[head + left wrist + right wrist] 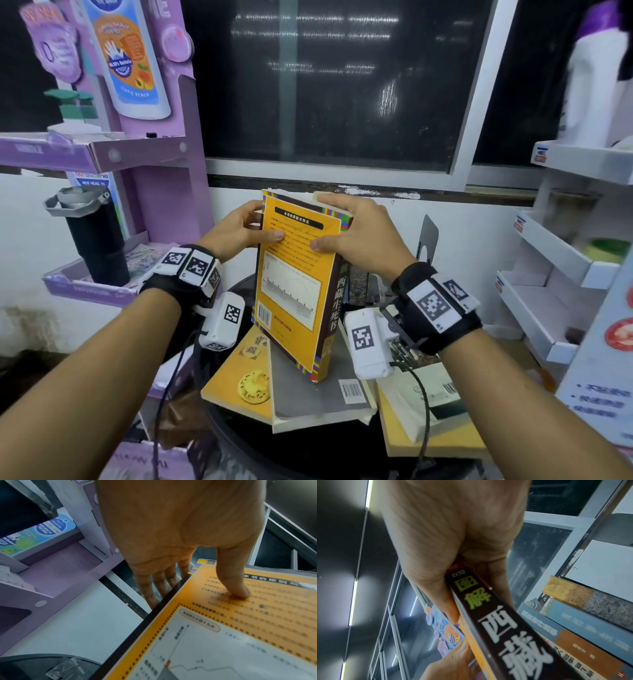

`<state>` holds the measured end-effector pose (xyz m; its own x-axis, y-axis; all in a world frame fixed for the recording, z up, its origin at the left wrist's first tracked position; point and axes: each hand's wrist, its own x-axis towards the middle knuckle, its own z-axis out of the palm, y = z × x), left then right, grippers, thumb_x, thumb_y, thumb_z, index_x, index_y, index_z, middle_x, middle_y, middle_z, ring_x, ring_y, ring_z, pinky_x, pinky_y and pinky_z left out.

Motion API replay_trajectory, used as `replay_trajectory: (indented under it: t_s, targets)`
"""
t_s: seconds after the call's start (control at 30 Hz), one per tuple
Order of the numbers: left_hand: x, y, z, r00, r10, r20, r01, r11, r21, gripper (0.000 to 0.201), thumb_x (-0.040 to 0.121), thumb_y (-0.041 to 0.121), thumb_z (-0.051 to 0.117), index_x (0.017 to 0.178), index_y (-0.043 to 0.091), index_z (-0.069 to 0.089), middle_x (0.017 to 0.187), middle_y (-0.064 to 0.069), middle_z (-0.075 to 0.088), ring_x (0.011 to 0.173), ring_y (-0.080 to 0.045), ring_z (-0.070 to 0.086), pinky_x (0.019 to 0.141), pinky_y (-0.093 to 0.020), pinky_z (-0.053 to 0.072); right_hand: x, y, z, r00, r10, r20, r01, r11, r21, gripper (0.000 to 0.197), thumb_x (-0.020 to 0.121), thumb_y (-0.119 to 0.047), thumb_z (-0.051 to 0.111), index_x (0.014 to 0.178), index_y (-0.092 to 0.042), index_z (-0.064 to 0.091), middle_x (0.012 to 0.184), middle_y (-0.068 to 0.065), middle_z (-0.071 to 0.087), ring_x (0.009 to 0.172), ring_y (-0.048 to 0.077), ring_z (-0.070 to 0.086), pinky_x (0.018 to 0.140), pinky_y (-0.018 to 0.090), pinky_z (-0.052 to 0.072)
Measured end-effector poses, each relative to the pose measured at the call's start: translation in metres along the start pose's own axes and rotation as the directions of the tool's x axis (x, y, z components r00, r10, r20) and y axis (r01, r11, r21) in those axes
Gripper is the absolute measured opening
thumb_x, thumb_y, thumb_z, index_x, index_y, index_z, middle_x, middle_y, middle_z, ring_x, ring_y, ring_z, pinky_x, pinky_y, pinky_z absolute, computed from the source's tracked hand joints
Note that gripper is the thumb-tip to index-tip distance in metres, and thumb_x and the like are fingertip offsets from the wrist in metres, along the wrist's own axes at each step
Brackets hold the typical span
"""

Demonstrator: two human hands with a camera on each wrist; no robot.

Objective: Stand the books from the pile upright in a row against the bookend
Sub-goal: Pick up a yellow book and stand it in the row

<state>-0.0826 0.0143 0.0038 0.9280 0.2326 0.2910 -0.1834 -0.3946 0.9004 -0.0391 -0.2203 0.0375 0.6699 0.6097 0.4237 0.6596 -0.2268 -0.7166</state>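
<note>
Both hands hold an orange book with a dark spine (pixel 294 284) upright above the pile; its lower corner touches the grey book (pixel 308 387). My left hand (pixel 239 228) grips its left edge, thumb on the cover (pixel 240 615), fingers behind. My right hand (pixel 356 226) grips the top and spine side (pixel 496 622), thumb on the cover. To the right stand several books (pixel 358 284) in a row against the grey metal bookend (pixel 428 240); their spines (pixel 573 622) show in the right wrist view. The pile holds a yellow book (pixel 239 377) and a cream book (pixel 421 404).
The books lie on a round black table (pixel 239 445). A purple cardboard display rack (pixel 154 171) with a black tumbler (pixel 92 236) stands at the left. White shelving (pixel 565 257) stands at the right. A dark window (pixel 342 85) is behind.
</note>
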Motion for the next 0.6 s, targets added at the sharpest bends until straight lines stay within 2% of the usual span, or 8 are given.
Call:
replay_trajectory:
  t_s: [0.13, 0.23, 0.33, 0.43, 0.5, 0.6]
  targets:
    - [0.010, 0.008, 0.016, 0.999, 0.033, -0.006, -0.033, 0.999, -0.010, 0.049, 0.085, 0.016, 0.067, 0.130, 0.021, 0.048, 0.114, 0.000, 0.063, 0.109, -0.016, 0.061, 0.096, -0.034, 0.049, -0.001, -0.002, -0.019, 0.999, 0.013, -0.050, -0.014, 0.999, -0.037, 0.067, 0.075, -0.017, 0.081, 0.135, -0.020, 0.052, 0.109, -0.004, 0.064, 0.084, 0.007, 0.065, 0.064, 0.013, 0.051]
    - [0.021, 0.013, 0.029, 0.998, 0.056, -0.039, -0.057, 0.998, -0.023, 0.052, 0.084, 0.019, 0.069, 0.131, 0.020, 0.048, 0.114, 0.002, 0.064, 0.109, -0.015, 0.060, 0.096, -0.034, 0.047, -0.002, -0.002, -0.030, 0.995, 0.032, -0.094, -0.038, 0.997, -0.073, 0.063, 0.076, -0.019, 0.081, 0.133, -0.020, 0.054, 0.104, -0.006, 0.063, 0.079, 0.004, 0.062, 0.058, 0.010, 0.045]
    - [0.033, 0.018, 0.044, 0.996, 0.068, -0.054, -0.070, 0.997, -0.032, 0.055, 0.083, 0.017, 0.070, 0.132, 0.016, 0.047, 0.110, 0.005, 0.063, 0.103, -0.010, 0.061, 0.089, -0.028, 0.049, -0.004, -0.001, -0.040, 0.990, 0.049, -0.132, -0.063, 0.992, -0.106, 0.062, 0.075, -0.018, 0.081, 0.131, -0.021, 0.055, 0.108, -0.003, 0.065, 0.086, 0.009, 0.064, 0.069, 0.019, 0.052]
    - [0.044, 0.021, 0.062, 0.996, 0.082, -0.032, -0.083, 0.996, -0.018, 0.053, 0.083, 0.020, 0.070, 0.131, 0.017, 0.047, 0.113, 0.005, 0.063, 0.105, -0.011, 0.060, 0.085, -0.024, 0.048, -0.007, 0.002, -0.053, 0.986, 0.071, -0.153, -0.093, 0.986, -0.142, 0.061, 0.075, -0.017, 0.082, 0.130, -0.020, 0.056, 0.112, 0.001, 0.066, 0.092, 0.015, 0.067, 0.080, 0.030, 0.057]
    - [0.051, 0.021, 0.074, 0.995, 0.092, -0.036, -0.092, 0.996, -0.001, 0.048, 0.086, 0.021, 0.067, 0.130, 0.017, 0.049, 0.115, 0.003, 0.062, 0.106, -0.012, 0.059, 0.086, -0.026, 0.047, -0.008, 0.004, -0.064, 0.982, 0.087, -0.170, -0.115, 0.980, -0.165, 0.062, 0.075, -0.018, 0.081, 0.131, -0.020, 0.056, 0.113, 0.002, 0.067, 0.094, 0.018, 0.068, 0.083, 0.037, 0.058]
    - [0.063, 0.018, 0.089, 0.993, 0.106, -0.057, -0.106, 0.994, 0.006, 0.044, 0.087, 0.023, 0.067, 0.128, 0.016, 0.052, 0.120, -0.003, 0.063, 0.112, -0.018, 0.059, 0.097, -0.036, 0.048, -0.010, 0.007, -0.080, 0.974, 0.111, -0.199, -0.150, 0.970, -0.192, 0.064, 0.074, -0.018, 0.081, 0.132, -0.020, 0.055, 0.114, 0.003, 0.066, 0.094, 0.019, 0.068, 0.081, 0.038, 0.059]
